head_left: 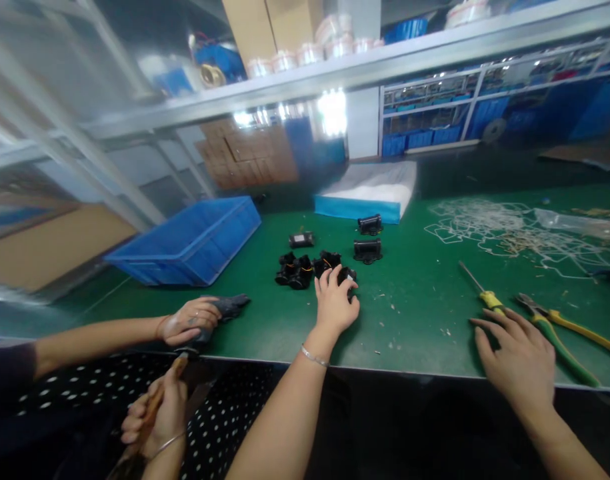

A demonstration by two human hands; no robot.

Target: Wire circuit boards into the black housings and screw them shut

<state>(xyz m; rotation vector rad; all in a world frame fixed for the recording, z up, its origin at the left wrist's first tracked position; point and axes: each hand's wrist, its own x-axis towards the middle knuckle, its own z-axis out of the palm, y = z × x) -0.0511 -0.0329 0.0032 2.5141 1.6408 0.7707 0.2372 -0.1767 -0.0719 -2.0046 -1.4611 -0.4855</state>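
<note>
My left hand (337, 303) has its fingers curled over a small black plastic part (351, 275) on the green bench; the fingers hide most of it. Beside that hand, to its left, lies a cluster of black parts (295, 270) with orange wires. My right hand (517, 353) is low over the bench at the right, fingers apart and nothing held. Just beyond its fingertips lies a screwdriver (492, 301) with a yellow handle, its shaft pointing away to the left. Pliers (565, 343) with green and yellow handles rest right beside this hand.
At left, a co-worker's hands (192, 320) hold a dark item and a brown-handled tool. A blue bin (185, 243), more black parts (368, 250) and a white-and-blue packet (367, 190) stand farther back. Tangled white wire (505, 230) spreads at right beneath an overhead shelf (285, 83).
</note>
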